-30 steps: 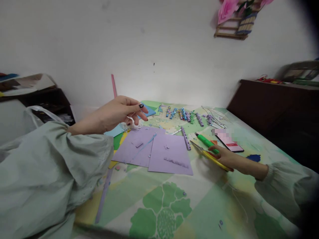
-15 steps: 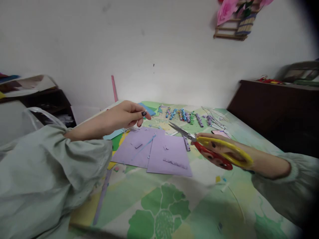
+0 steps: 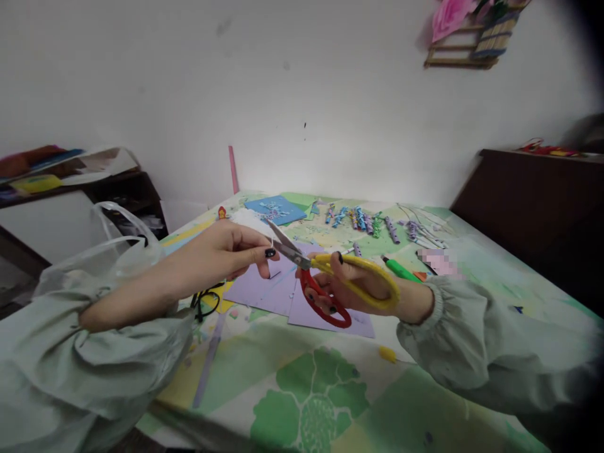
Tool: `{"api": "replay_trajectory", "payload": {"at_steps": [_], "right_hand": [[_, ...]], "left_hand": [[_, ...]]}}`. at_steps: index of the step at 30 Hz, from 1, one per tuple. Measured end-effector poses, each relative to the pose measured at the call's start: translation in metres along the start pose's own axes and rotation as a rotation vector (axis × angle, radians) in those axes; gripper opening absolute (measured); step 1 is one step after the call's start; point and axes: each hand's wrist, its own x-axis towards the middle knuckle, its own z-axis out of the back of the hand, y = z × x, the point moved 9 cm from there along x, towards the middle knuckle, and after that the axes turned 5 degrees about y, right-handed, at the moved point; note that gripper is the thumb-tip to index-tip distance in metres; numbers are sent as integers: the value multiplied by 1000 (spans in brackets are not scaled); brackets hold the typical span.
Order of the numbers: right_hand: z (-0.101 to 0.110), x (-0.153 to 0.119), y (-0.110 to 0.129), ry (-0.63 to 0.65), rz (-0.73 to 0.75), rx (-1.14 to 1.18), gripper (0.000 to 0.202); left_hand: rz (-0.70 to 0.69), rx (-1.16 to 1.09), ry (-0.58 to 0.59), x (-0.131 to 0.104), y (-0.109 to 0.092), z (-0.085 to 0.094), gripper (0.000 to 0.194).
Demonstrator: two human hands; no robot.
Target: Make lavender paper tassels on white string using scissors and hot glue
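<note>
My right hand (image 3: 337,286) is closed round the red and yellow handles of a pair of scissors (image 3: 289,248). The blades are slightly parted and point up and left, close to the fingertips of my left hand (image 3: 240,251). Thumb and fingers of that left hand pinch a thin white piece (image 3: 272,241), of which only a small end shows beside the blades. Below both hands lie sheets of purple paper (image 3: 306,311), with a few scraps on them.
Behind lies blue paper (image 3: 278,209) with scraps on top. Several curly paper rolls (image 3: 361,219) stand in a row at the back. A green cutter (image 3: 399,268) and a phone (image 3: 436,261) lie right. A purple strip (image 3: 207,362) rests near the left edge.
My right hand has brought the scissors left, up to my left hand. The left hand has come slightly down and now pinches a thin white piece. The view has turned a little left.
</note>
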Motion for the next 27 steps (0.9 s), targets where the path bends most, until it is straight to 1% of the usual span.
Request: {"api": "replay_trajectory", "payload": {"at_steps": [1,3,4,7,9,11,14,19,23,27], "right_hand": [[2,2,3,-17,15,4,52],[7,5,11,-52,53,-3,55],[10,6,14,-65,69,-18,52],[20,7,26,-83,121,-86,41],[28,7,34,-102,149,-127,40],[35,7,41,-128,170,-159,41],[39,7,52,-163,192,-198,38],[37,6,62,-180,216,-226,38],[37,5,62,-158,234,-256,36],[39,1,68,-136,293,-332,40]], "left_hand": [[10,73,31,1,4,-4,23],[9,138,13,7,11,-3,27],[-8,126,-25,10,13,0,26],[-49,19,-130,21,21,10,22],[-64,-66,-179,29,26,13,20],[-92,-185,-199,35,30,12,19],[-139,-370,-193,44,37,7,21],[-211,-547,-154,56,44,-2,25],[-237,-645,-108,65,46,-8,26],[-262,-688,-113,70,42,-6,23]]}}
